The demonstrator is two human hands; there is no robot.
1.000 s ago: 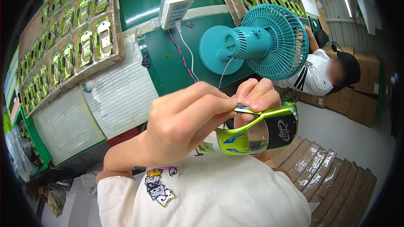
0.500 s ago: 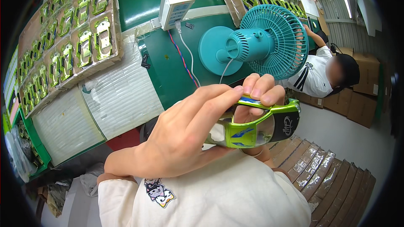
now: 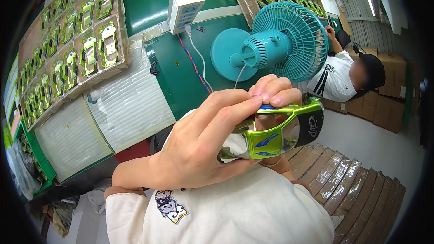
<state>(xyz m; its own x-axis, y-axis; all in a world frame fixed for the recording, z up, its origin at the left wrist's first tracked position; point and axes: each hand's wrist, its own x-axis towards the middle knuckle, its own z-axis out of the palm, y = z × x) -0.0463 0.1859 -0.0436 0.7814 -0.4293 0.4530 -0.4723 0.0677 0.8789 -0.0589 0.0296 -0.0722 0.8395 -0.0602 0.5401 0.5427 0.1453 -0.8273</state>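
Curling around one end of a glossy, curved green car shell, the left hand grips it, fingertips meeting those of the right hand, which pinches the shell's upper edge. Just right of the left hand, the shell shows smooth, transparent windows. Beyond both hands, a teal fan with a ribbed cage stands on the smooth green counter.

A factory workshop: a blue-green fan stands on a green worktop; left of the fan a cardboard tray holds rows of matching green car-shaped parts, with more beyond the fan; right of the fan a co-worker is near brown boxes, and below it cardboard stands stacked
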